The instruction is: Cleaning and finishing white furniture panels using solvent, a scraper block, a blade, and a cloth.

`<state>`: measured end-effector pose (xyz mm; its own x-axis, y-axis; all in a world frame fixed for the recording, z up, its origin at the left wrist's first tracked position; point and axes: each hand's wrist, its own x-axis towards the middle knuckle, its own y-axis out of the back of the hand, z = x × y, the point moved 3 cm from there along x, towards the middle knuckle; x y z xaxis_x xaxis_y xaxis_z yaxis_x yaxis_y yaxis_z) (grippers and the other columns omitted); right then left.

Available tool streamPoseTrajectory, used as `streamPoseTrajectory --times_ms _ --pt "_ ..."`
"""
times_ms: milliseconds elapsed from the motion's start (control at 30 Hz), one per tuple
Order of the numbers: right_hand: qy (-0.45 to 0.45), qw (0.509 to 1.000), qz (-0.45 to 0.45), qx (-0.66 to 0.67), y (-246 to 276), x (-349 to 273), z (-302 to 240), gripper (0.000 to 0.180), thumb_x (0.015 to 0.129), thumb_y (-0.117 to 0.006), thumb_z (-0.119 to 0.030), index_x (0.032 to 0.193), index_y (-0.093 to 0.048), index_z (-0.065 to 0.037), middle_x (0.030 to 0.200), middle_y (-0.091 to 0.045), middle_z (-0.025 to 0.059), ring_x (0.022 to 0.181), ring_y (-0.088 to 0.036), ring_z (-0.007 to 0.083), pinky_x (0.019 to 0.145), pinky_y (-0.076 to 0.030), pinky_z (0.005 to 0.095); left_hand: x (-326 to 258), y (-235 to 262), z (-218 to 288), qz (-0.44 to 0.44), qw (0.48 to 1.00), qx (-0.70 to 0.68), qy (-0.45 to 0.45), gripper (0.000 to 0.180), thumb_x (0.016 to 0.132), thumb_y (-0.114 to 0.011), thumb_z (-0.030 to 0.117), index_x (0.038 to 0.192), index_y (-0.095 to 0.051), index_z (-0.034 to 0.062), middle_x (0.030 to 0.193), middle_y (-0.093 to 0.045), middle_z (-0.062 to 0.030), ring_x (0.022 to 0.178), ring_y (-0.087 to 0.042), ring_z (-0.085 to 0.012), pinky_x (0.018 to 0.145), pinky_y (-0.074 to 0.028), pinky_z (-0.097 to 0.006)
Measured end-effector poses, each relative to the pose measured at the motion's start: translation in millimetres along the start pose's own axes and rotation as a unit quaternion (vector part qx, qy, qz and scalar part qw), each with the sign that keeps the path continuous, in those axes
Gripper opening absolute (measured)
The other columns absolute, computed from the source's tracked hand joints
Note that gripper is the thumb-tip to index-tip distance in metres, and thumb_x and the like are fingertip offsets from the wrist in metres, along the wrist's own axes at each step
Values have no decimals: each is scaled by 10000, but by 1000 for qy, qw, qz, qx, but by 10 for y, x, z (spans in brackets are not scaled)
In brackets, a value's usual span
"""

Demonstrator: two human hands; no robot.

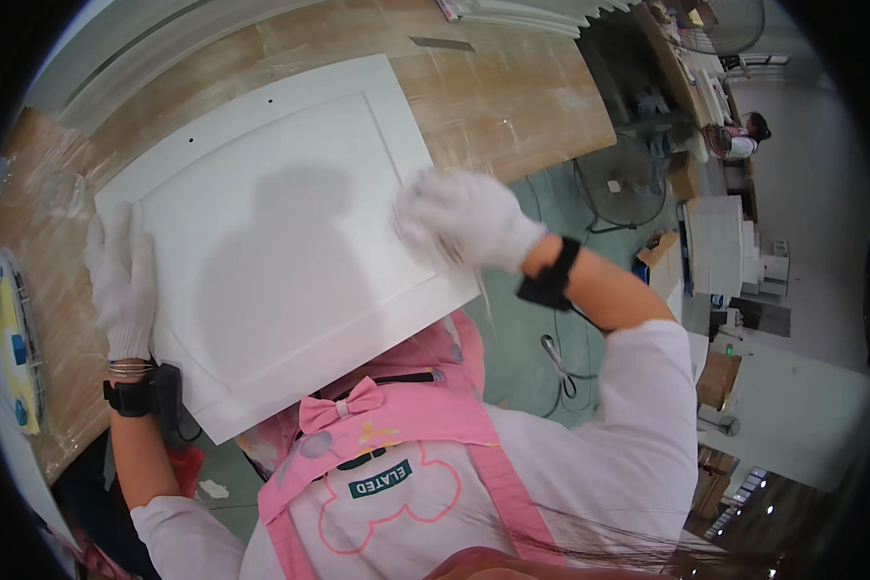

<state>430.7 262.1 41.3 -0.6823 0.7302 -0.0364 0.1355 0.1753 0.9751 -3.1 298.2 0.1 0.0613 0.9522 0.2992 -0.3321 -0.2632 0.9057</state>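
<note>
Two gloved hands work a white cabinet door panel on a wooden bench.

The white panel point(280, 242) lies flat on the bench point(493, 97), its near corner overhanging the edge toward the person's pink apron point(396, 435). The left hand point(123, 280) rests flat and open on the panel's left edge, fingers spread, gripping nothing. The right hand point(464, 220) presses on the right frame rail, fingers curled; it is blurred, and I cannot tell whether it holds a pad or cloth. The surface looks evenly white and smooth, so I cannot judge how much of it is already worked; the right rail seems to be the part in hand. A floor fan point(621, 184) stands beyond the bench.
</note>
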Motion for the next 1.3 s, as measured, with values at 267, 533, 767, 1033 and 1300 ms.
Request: streamPoseTrajectory --times_ms 267,533,767,1033,1300 --pt "0 998 62 -11 3 -236 -27 357 806 -667 -204 1154 -620 -139 1065 -612 112 878 -622 346 765 -523 420 19 -27 -58 -22 1000 6 1 462 990 -561 277 1425 -535 122 1531 -368 -271 1396 -367 -419 1160 -301 -457" --pt "-47 998 -20 -33 -25 -720 -282 299 768 -664 -197 1066 -655 -219 1044 -597 66 989 -614 285 771 -521 395 14 -40 -64 -34 999 2 19 481 999 -549 307 1443 -526 121 1549 -349 -268 1425 -339 -407 1175 -279 -451" --pt "-54 995 -12 -82 -40 -812 -316 317 766 -660 -181 1079 -658 -233 1051 -592 28 1070 -608 261 817 -503 384 11 -64 -72 -33 999 -5 24 497 997 -554 331 1447 -524 123 1567 -321 -272 1449 -312 -398 1186 -262 -449" --pt "-74 994 5 -85 -19 -806 -311 385 669 -746 -163 1042 -663 -216 1045 -594 46 983 -624 270 801 -525 389 -11 -73 -134 -35 999 12 25 485 1017 -535 312 1468 -500 137 1568 -352 -214 1457 -313 -356 1193 -255 -427" --pt "-66 996 26 -60 -72 -828 -333 335 727 -718 -166 1054 -663 -214 1005 -584 71 1043 -632 306 764 -527 386 -12 -43 -83 -30 999 -12 34 476 995 -563 302 1437 -533 129 1562 -333 -264 1444 -322 -399 1181 -273 -448"
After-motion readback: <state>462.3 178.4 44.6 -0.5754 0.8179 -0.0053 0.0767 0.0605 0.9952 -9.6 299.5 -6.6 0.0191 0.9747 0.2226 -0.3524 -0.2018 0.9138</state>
